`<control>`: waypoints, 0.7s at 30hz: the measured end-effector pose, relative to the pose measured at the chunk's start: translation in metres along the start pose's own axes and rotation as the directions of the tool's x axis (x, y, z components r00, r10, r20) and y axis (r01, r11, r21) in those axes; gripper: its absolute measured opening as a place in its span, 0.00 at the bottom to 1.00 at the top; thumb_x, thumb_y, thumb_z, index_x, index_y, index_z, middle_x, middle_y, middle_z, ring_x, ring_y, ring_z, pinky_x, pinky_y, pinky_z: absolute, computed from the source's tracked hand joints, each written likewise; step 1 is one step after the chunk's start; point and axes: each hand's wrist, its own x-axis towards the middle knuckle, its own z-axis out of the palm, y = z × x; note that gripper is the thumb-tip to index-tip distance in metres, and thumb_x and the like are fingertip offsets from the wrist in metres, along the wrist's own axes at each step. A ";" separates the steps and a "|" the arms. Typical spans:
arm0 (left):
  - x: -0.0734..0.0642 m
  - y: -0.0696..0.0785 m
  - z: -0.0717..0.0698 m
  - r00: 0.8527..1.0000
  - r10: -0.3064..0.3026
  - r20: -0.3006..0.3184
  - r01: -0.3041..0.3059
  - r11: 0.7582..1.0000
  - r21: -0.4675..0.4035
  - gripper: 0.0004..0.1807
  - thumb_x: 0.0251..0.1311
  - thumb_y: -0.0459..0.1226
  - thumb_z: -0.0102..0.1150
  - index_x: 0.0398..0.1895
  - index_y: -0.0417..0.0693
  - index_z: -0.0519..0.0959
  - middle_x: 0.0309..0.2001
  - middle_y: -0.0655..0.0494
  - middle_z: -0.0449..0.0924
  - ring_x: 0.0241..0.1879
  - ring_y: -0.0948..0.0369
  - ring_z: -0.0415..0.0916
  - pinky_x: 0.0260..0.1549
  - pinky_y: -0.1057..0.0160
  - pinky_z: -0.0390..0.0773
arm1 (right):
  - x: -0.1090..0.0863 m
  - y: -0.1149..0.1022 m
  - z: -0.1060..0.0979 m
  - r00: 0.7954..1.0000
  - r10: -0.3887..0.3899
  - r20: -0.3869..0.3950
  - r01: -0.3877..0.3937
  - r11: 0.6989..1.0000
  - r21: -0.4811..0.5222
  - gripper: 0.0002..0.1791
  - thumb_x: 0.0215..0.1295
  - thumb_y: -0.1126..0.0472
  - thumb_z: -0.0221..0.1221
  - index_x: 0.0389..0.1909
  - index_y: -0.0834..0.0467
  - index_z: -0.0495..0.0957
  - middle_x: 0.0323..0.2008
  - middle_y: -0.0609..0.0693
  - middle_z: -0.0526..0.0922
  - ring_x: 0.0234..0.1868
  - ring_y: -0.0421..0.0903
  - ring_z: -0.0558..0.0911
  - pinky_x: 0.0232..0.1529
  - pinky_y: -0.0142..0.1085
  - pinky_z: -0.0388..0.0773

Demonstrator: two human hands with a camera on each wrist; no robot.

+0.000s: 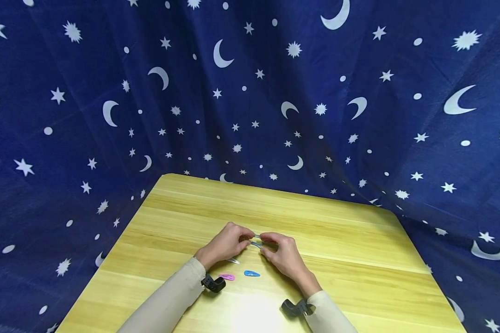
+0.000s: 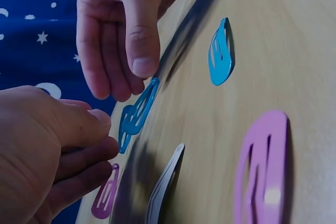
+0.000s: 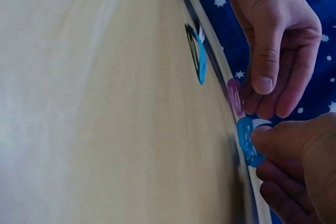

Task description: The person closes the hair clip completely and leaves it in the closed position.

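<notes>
Two blue hair snap clips (image 1: 256, 244) lie close together on the table between my hands, overlapping in the left wrist view. My left hand (image 1: 232, 240) is on their left, its fingertips right beside the clips. From the other side my right hand (image 1: 284, 253) reaches in, its thumb and fingers loosely bent. In the right wrist view its thumb overlaps a blue clip (image 3: 247, 142). Neither hand shows a clip gripped between thumb and fingers. A pink clip (image 2: 106, 192) lies by my left fingers; in the head view the left hand hides it.
Nearer to me lie a pink clip (image 1: 227, 277), a blue clip (image 1: 252, 273) and a whitish clip (image 1: 233, 260), partly behind the left forearm. The wooden table (image 1: 337, 231) has a dark blue curtain (image 1: 266, 92) with moons and stars around its far sides.
</notes>
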 end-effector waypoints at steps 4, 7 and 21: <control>0.004 -0.001 0.005 1.000 -0.002 0.005 0.002 1.000 0.015 0.10 0.70 0.30 0.71 0.52 0.44 0.92 0.46 0.54 0.94 0.44 0.66 0.89 0.46 0.66 0.88 | 0.001 0.003 0.003 1.000 0.000 0.000 0.000 1.000 0.021 0.21 0.60 0.70 0.78 0.55 0.59 0.90 0.49 0.50 0.94 0.50 0.49 0.93 0.56 0.45 0.89; 0.005 -0.001 0.008 1.000 0.001 0.012 -0.001 1.000 0.020 0.10 0.70 0.29 0.71 0.51 0.44 0.92 0.45 0.54 0.94 0.43 0.66 0.89 0.46 0.66 0.88 | 0.002 0.004 0.005 1.000 0.001 0.003 -0.001 1.000 0.029 0.21 0.60 0.70 0.78 0.55 0.59 0.90 0.48 0.50 0.94 0.49 0.49 0.93 0.55 0.44 0.89; 0.008 0.001 0.013 0.999 0.020 0.030 -0.021 0.999 0.034 0.09 0.69 0.28 0.71 0.46 0.47 0.94 0.44 0.57 0.94 0.43 0.68 0.88 0.45 0.70 0.87 | 0.002 0.006 0.011 1.000 0.006 -0.005 -0.006 0.998 0.069 0.21 0.60 0.74 0.76 0.54 0.58 0.90 0.45 0.51 0.94 0.46 0.48 0.93 0.50 0.40 0.91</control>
